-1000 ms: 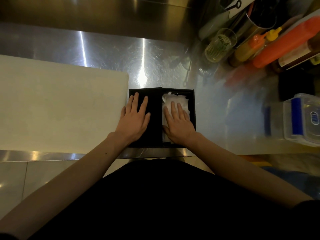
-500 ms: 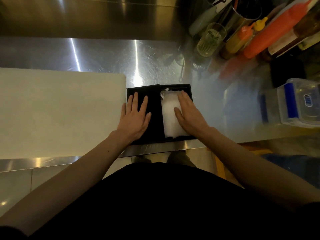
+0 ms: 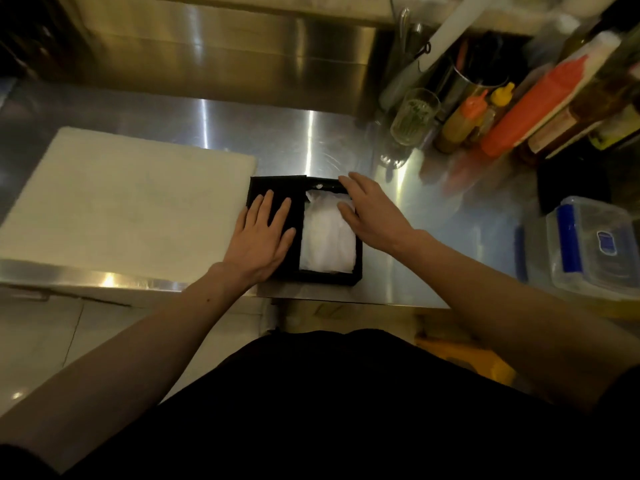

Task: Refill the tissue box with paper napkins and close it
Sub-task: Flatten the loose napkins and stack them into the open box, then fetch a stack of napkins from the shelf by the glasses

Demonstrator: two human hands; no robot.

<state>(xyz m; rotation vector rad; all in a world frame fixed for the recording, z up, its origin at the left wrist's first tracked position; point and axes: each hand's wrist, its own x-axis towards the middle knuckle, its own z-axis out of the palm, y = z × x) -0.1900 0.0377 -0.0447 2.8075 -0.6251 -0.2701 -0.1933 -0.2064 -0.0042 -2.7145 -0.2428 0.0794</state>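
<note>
A black tissue box (image 3: 327,276) lies open on the steel counter near its front edge. Its right half holds a stack of white paper napkins (image 3: 327,242). The black lid half (image 3: 298,206) lies flat on the left. My left hand (image 3: 263,237) rests flat on that lid with straight fingers. My right hand (image 3: 372,213) lies over the box's right rim, fingers straight, thumb touching the napkins' right edge.
A white cutting board (image 3: 128,209) lies left of the box. Back right stand a glass (image 3: 414,116), sauce bottles (image 3: 519,112) and a utensil pot. A clear plastic container with blue clips (image 3: 588,247) sits at the right. The counter's front edge (image 3: 381,301) is close.
My right hand has slid off the top of the napkins to the box's right rim, uncovering the stack. My left hand stays on the lid. The camera has tilted upward.
</note>
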